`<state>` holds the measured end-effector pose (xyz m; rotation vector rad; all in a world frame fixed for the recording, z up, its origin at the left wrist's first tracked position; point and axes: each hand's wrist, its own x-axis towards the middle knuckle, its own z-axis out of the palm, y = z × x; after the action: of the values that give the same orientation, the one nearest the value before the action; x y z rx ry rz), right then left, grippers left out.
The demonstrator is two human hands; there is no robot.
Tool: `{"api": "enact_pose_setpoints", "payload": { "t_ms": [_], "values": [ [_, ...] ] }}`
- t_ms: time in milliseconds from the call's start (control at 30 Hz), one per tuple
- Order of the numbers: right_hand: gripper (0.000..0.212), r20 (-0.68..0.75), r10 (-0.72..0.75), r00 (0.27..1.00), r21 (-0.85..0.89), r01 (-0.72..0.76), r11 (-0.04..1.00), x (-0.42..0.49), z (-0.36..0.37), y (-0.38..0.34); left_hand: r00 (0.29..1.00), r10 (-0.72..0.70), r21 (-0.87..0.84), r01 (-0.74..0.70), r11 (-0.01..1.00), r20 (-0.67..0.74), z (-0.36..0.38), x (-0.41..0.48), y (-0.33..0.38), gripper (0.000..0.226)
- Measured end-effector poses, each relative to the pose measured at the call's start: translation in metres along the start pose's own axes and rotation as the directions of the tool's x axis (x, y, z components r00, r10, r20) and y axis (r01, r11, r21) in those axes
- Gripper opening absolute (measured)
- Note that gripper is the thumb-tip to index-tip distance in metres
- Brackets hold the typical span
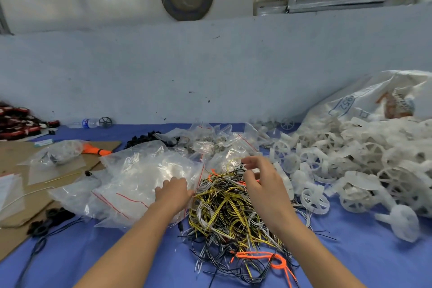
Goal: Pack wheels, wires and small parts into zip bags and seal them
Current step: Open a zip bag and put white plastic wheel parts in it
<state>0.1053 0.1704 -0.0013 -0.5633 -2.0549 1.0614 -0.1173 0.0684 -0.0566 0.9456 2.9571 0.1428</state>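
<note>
A tangled pile of yellow, black, white and orange wires [229, 213] lies on the blue table in front of me. To its left is a heap of clear zip bags with red seal lines [140, 177]. My left hand [174, 190] rests on the right edge of that heap, its fingers curled down onto the plastic. Above the far side of the wire pile hovers my right hand [261, 177], fingers loosely bent, thumb and forefinger close to a black wire end. White plastic wheels [350, 170] are heaped on the right.
A large white sack [374, 100] leans at the far right behind the wheels. Filled small bags [210, 142] and black parts [145, 139] lie at the back centre. Cardboard [21, 194] covers the left of the table, with a water bottle [87, 123] near the wall.
</note>
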Motion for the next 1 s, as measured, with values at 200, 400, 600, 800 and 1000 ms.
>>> {"api": "enact_pose_setpoints", "payload": {
  "t_ms": [200, 400, 600, 800, 1000],
  "values": [
    [0.021, 0.034, 0.046, 0.998, 0.029, -0.047, 0.998, 0.006, 0.004, -0.002, 0.950, 0.045, -0.099, -0.079, 0.992, -0.308, -0.002, -0.008, -0.003, 0.028],
    [0.020, 0.140, 0.183, 0.973, 0.172, -0.205, 0.963, 0.027, 0.026, -0.013, 0.842, 0.091, -0.190, -0.223, 0.956, -0.532, -0.050, -0.023, 0.006, 0.035],
    [0.031, 0.224, 0.323, 0.920, 0.347, -0.385, 0.855, 0.039, 0.033, -0.021, 0.737, 0.269, -0.199, -0.479, 0.855, -0.620, -0.065, -0.047, 0.038, 0.030],
    [0.017, 0.107, 0.311, 0.944, 0.471, -0.324, 0.820, 0.028, 0.003, -0.009, 0.628, 0.406, -0.112, -0.620, 0.776, -0.664, -0.060, -0.070, 0.078, 0.025],
    [0.016, -0.004, 0.313, 0.950, 0.522, -0.265, 0.811, 0.010, -0.048, 0.006, 0.701, 0.380, -0.362, -0.666, 0.653, -0.604, -0.059, -0.081, 0.129, 0.025]
  ]
}}
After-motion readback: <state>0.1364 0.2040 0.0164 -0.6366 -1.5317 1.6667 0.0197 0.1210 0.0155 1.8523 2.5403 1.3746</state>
